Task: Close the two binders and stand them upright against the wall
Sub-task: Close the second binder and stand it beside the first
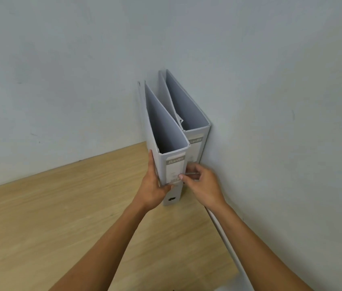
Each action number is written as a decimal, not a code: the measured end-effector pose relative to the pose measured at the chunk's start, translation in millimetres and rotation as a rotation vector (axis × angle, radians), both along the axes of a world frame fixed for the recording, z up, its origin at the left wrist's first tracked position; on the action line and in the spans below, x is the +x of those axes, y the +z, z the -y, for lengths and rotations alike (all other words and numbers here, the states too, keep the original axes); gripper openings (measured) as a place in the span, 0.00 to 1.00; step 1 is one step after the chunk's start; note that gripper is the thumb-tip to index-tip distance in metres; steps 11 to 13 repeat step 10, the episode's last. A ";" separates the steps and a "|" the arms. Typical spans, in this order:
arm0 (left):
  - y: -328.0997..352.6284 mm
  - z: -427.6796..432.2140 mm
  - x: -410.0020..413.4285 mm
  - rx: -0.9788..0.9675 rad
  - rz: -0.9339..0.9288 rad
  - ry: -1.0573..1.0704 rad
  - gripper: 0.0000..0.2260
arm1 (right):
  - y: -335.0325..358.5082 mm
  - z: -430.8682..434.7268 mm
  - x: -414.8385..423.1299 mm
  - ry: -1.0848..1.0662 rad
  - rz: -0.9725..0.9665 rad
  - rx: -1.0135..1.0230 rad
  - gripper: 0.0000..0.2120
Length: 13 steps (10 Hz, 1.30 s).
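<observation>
Two grey lever-arch binders stand upright in the corner where the two walls meet. The right binder (195,120) rests against the right wall, spine toward me. The left binder (165,133) stands beside it and touches it, a little nearer to me. My left hand (152,185) grips the left binder's spine edge and left cover, thumb across the spine below the label. My right hand (202,182) pinches the right edge of that same spine, fingers tucked between the two binders. Both binders are closed, with their tops showing empty insides.
The binders stand on a light wooden desk (60,217). A grey wall (60,80) runs behind it and another grey wall (292,122) closes the right side. A white strip (226,240) runs along the desk's right edge by the wall.
</observation>
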State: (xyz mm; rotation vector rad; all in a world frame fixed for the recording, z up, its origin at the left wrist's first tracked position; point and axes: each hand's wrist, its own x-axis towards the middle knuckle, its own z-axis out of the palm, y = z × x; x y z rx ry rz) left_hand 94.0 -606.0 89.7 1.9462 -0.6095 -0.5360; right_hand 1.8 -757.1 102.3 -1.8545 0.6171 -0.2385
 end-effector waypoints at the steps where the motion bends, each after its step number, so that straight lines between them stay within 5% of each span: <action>1: -1.8 1.3 9.0 0.028 0.004 -0.006 0.49 | -0.3 4.4 5.4 -0.004 -0.022 0.004 0.15; 8: 1.7 22.5 23.8 -0.001 0.114 0.128 0.37 | 0.2 8.8 35.8 -0.184 -0.094 -0.159 0.10; 13: 0.4 4.9 21.5 -0.006 0.127 0.119 0.45 | -6.0 9.9 23.7 -0.168 -0.124 -0.115 0.05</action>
